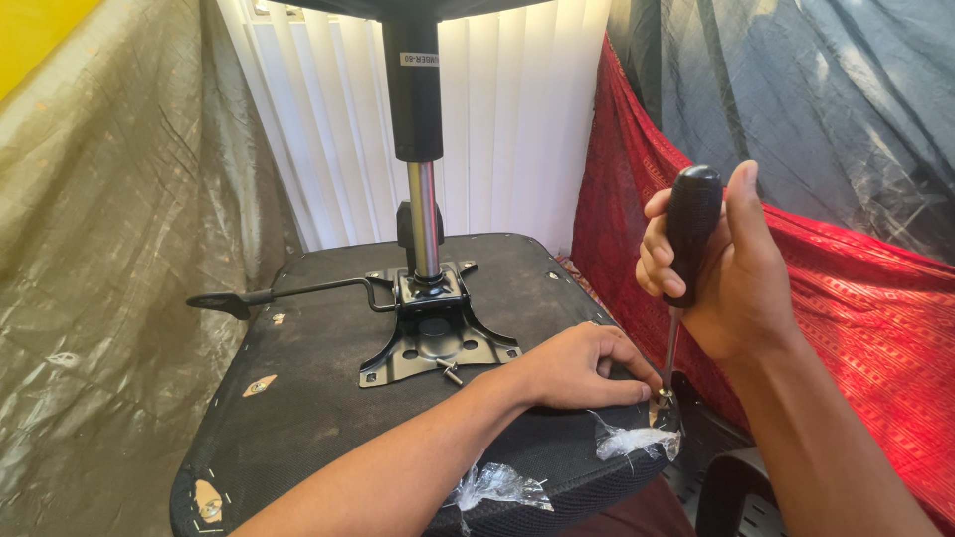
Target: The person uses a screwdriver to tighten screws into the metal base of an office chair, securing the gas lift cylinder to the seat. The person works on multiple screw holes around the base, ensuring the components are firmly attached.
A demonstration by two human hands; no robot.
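Upturned office chair seat (328, 398), black fabric underside up, is seen w/ metal mounting plate (433, 343) at centre and gas-lift column (423, 199) rising vertical from it. Screwdriver (686, 259) is held in right hand (731, 273), fist clamped round the black handle, thumb up along its side; shaft runs near-vertical, tilted slightly, handle up, tip down. Tip is set at a small fastener (660, 398) on the seat's right edge, near the front-right corner, approx. directly below the right fist. Left hand (577, 368) is laid flat-ish on the seat fabric just beside the tip, fingers (632, 383) drawn together and pinched at the fastener/shaft base, touching or nearly so; exact contact can't be told. Left hand is thus nearer the fastener; right hand stands above it along the tool axis. A loose bolt (451, 373) is noted on the fabric at the plate's front edge, well apart from both hands. Lever (288, 293) extends from plate toward seat's left edge. Torn clear plastic (637, 441) clings at the front-right edge, just below the tip. Red cloth (856, 298) hangs behind the right hand.
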